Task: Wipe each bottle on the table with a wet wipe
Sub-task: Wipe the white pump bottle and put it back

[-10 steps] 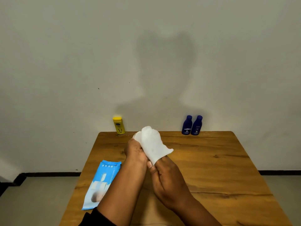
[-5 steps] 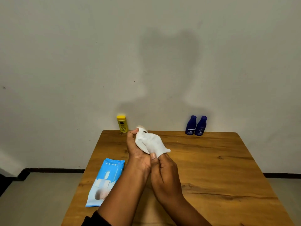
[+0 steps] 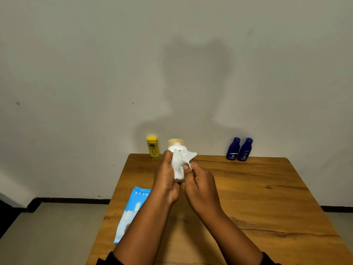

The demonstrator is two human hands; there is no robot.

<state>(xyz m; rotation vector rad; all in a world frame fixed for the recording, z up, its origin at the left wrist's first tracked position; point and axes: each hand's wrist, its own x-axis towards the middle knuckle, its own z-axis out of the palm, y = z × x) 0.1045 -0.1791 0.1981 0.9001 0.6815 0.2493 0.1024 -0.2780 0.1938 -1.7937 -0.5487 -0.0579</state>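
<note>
Left hand (image 3: 166,178) grips the white bottle (image 3: 176,144) low on its body, fingers curled round it. It is held upright above the table (image 3: 257,197), mid-width and toward the far edge, likely so every side can be reached without it sliding on the wood. Right hand (image 3: 200,185) pinches the wipe (image 3: 180,162) between thumb and fingers and presses it on the bottle's front. The wipe is bunched over the middle, one corner sticking out right. Only the bottle's cap end shows above the wipe; the base is hidden between the palms. Judged step: rubbing this bottle's body, with the cap apparently not yet covered. A yellow bottle (image 3: 152,147) stands at the back edge against the wall (image 3: 76,73), just left of the held one. A blue bottle (image 3: 233,149) and a second blue bottle (image 3: 245,150) stand touching or nearly so, further right on the same edge, probably lined up at the back to keep the work area open. Cannot tell which are already wiped. The pack (image 3: 131,211) lies flat by the left edge, near the left forearm, handy for a fresh wipe. Risk: a wet bottle could slip in a one-handed hold.
</note>
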